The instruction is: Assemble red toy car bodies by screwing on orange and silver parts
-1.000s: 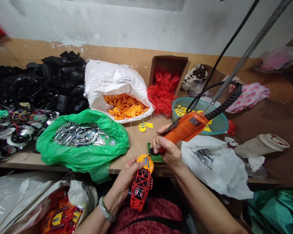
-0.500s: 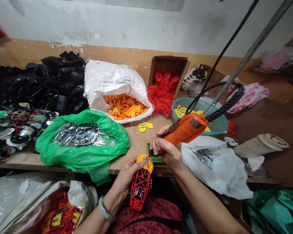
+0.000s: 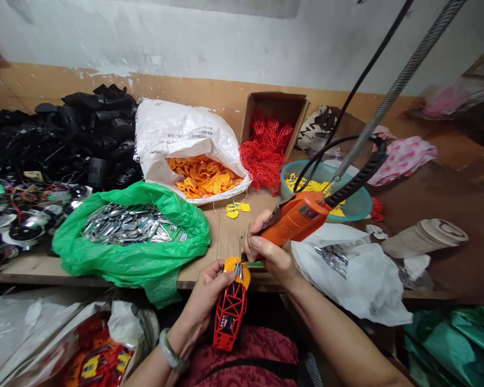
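Across the bench [image 3: 226, 236] little has changed since a second ago: the green bag of silver metal pieces [image 3: 129, 236], the white sack of orange plastic parts [image 3: 193, 156], the cardboard box of red cages [image 3: 272, 134] and the teal basin of yellow pieces [image 3: 326, 188] lie where they did. The orange electric screwdriver [image 3: 296, 217], hung from a cable and a coiled spring, has swung slightly lower and to the left. The right hand [image 3: 268, 252] stays clenched round its barrel, tip down on the nose of the toy car body [image 3: 230, 306]. The left hand [image 3: 205, 293] keeps its grip on that red cage with its orange-yellow cap, held over the lap at the bench edge. With the tip staying on one spot, the driving looks to be still under way.
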Tool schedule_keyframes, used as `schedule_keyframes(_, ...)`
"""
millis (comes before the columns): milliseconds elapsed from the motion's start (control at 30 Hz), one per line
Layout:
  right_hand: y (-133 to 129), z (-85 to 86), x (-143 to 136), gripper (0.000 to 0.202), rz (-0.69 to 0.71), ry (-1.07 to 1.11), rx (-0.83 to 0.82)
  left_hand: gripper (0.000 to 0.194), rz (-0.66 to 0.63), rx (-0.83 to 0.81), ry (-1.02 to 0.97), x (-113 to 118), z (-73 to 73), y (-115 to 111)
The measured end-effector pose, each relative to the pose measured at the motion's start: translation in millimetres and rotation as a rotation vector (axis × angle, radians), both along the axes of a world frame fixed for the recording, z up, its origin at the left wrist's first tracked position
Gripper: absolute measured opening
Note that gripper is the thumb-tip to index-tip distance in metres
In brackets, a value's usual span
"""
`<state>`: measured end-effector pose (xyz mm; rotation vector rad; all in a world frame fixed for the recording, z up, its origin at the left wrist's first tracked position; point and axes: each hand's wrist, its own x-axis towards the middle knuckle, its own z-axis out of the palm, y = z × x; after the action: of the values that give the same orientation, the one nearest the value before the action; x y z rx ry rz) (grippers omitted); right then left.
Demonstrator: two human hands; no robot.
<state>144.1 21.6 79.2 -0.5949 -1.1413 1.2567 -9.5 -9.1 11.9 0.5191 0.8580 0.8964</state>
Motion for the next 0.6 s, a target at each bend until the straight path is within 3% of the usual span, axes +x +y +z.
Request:
schedule_keyframes(200,3.8,0.2,0.5,0.020,0.011,0.015,-0.034,0.043,-0.019,-0.019,-0.014,1.1,1.8,1.0)
schedule_keyframes(267,11.6,0.4,4.9,0.019,-0.068,0.062,-0.027,0.043,-0.020,-0.047,-0.013,0.3,2.1,2.4)
schedule_keyframes(433,40.4,-8.0,31.1,0.022,-0.434,0.018,0.012,0.047,0.012,-0.079,0.004,-3.3,-1.9,5.2)
schedule_keyframes(600,61.4,-29.1,51.5,0.023,-0.509,-0.044,0.010,0.049,0.006,-0.095,-0.042,-2.8,-6.5,5.2)
